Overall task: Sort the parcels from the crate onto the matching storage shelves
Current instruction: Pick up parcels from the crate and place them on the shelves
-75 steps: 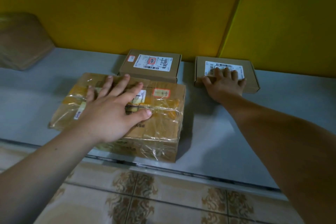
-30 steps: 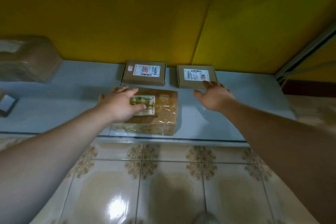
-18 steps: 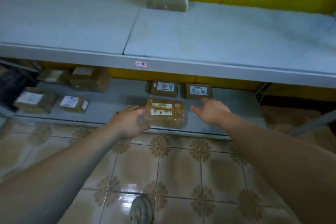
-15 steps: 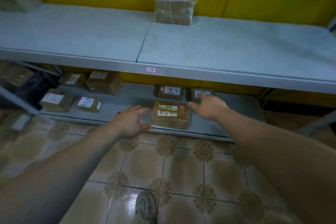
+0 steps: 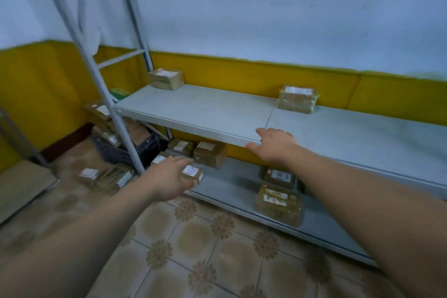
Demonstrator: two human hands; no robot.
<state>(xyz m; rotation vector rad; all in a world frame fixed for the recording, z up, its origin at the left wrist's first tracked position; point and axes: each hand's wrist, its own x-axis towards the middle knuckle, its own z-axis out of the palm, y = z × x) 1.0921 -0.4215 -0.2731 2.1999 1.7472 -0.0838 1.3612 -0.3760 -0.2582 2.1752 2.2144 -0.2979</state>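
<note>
**HANDS EMPTY AT SHELVING; PARCELS ON BOTH LEVELS**

Found left hand [image 5: 169, 180] at lower centre of frame, outstretched, fingers released and nearly straight, grasping nothing. Noted overlap with a small labelled box [image 5: 193, 172] at the left end of the lower shelf [image 5: 232, 189]; cannot tell whether touching. Found right hand [image 5: 273, 145] right of centre, fingers relaxed and spread, holding nothing, set against the front edge of the upper shelf [image 5: 205, 111]; contact not confirmed.

Located dark crate [image 5: 148, 147] at centre left, behind a grey post [image 5: 122, 128], with parcels inside. Recorded taped parcel [image 5: 278, 203] on the lower shelf, right of centre, with a flat labelled box [image 5: 279, 176] just behind it. Recorded on the upper shelf a corner parcel [image 5: 165, 78] at its far-left end and a wrapped parcel [image 5: 297, 98] against the yellow wall [image 5: 229, 75]. Logged loose floor parcels [image 5: 89, 173] left of the post.
</note>
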